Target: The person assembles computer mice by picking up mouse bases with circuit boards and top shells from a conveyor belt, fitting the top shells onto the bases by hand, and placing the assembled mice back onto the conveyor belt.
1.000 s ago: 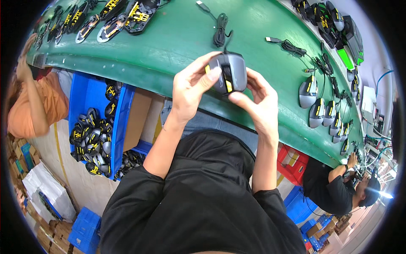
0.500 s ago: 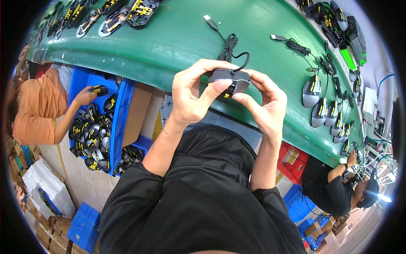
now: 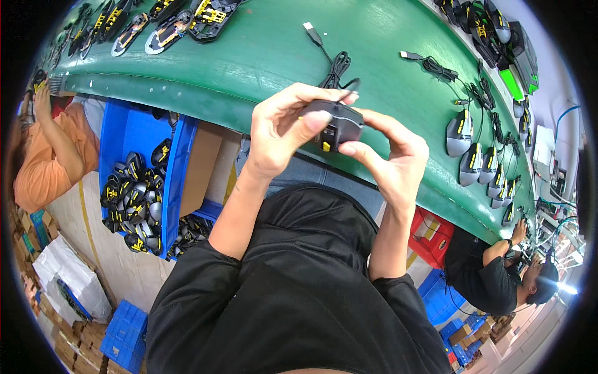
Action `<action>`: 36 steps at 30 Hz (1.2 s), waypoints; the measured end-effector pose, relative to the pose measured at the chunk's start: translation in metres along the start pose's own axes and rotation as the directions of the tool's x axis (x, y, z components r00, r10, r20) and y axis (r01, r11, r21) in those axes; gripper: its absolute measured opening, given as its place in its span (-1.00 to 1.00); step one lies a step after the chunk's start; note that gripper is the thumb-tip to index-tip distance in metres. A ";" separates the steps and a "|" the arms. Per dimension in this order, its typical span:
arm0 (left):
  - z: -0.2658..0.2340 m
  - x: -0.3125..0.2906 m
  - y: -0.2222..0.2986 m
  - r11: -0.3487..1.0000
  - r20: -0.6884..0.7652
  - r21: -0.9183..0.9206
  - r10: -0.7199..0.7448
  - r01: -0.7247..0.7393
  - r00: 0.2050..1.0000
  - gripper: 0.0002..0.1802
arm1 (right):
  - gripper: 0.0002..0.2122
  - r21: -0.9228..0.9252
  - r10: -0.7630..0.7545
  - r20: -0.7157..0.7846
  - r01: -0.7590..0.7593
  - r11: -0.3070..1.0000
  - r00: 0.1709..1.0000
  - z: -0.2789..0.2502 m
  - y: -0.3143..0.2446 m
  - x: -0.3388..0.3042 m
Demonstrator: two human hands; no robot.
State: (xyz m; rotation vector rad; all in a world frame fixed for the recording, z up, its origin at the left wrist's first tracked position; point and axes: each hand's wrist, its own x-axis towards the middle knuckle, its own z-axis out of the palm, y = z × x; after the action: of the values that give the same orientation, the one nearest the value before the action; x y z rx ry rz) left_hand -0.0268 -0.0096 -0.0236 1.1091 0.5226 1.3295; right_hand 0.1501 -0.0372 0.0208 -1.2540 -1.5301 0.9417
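Between my two hands, above the near edge of the green work surface, is a black corded computer mouse (image 3: 346, 126) with a yellow part on its side. My left hand (image 3: 283, 128) grips one end, its thumb laid across the mouse and blurred. The fingers and thumb of my right hand (image 3: 392, 146) pinch the other end. From the mouse a black cable runs to a tied cable bundle (image 3: 336, 68) on the surface, which ends in a USB plug (image 3: 312, 32).
Grey-black mice (image 3: 460, 134) with coiled cables line the right of the green surface (image 3: 261, 59). Opened mouse shells (image 3: 208, 19) lie at the far left. A blue bin (image 3: 177, 187) full of mouse parts stands left. One co-worker (image 3: 53, 149) sits left, another (image 3: 498, 280) right.
The mouse has turned in my hands, so more of its yellow-marked side shows, and my left thumb has shifted over it. The left co-worker's hand has left the blue bin with a part.
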 end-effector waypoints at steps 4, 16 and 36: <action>-0.004 0.001 -0.016 0.965 0.015 -0.262 -0.001 0.005 1.000 -0.66 | -0.66 -0.019 -0.081 -0.060 0.080 0.997 0.995 0.009 -0.007 -0.004; -0.007 0.001 -0.008 0.980 0.011 -0.197 0.033 -0.030 0.999 -0.68 | -0.57 -0.117 -0.216 0.020 0.217 0.969 0.976 0.015 -0.003 -0.004; -0.026 -0.003 -0.032 0.929 0.055 -0.262 -0.256 0.261 0.965 -0.03 | -0.58 0.186 0.294 -0.085 -0.275 0.943 0.952 0.017 0.003 -0.020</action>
State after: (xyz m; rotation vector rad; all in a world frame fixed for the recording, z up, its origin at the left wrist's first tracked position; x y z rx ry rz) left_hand -0.0334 0.0007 -0.0633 0.7995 0.4430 1.1184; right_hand 0.1358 -0.0564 0.0097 -1.4001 -1.1719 1.1440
